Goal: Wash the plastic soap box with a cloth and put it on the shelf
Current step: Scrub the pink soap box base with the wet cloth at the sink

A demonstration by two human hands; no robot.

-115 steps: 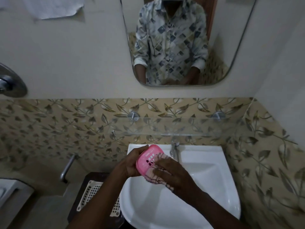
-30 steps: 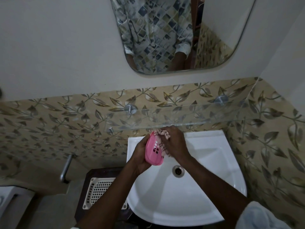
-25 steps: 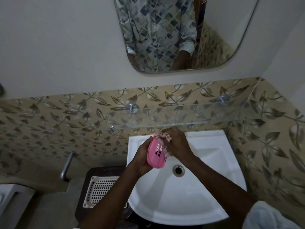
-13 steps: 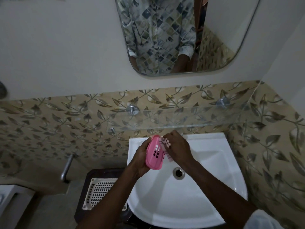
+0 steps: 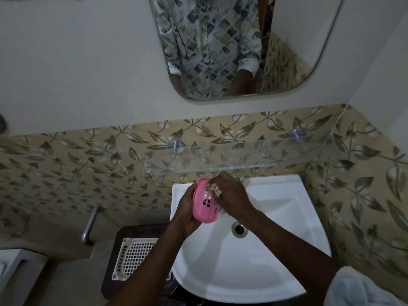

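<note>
Soap box [image 5: 204,203] at frame centre, over the rear of the sink [image 5: 276,181], held on edge with its long axis running up-frame. Left hand [image 5: 186,214] grasps its back. Right hand [image 5: 229,195] clenches the cloth [image 5: 213,188] against its slotted face. The glass shelf [image 5: 265,154] is directly above, so the left hand looks better placed to lift the box there.

No legible text, label, brand, number or sign appears on the pink soap box [image 5: 204,209], cloth [image 5: 213,189], sink [image 5: 276,272], glass shelf [image 5: 242,155], mirror [image 5: 291,40] or wall tiles [image 5: 66,173].
</note>
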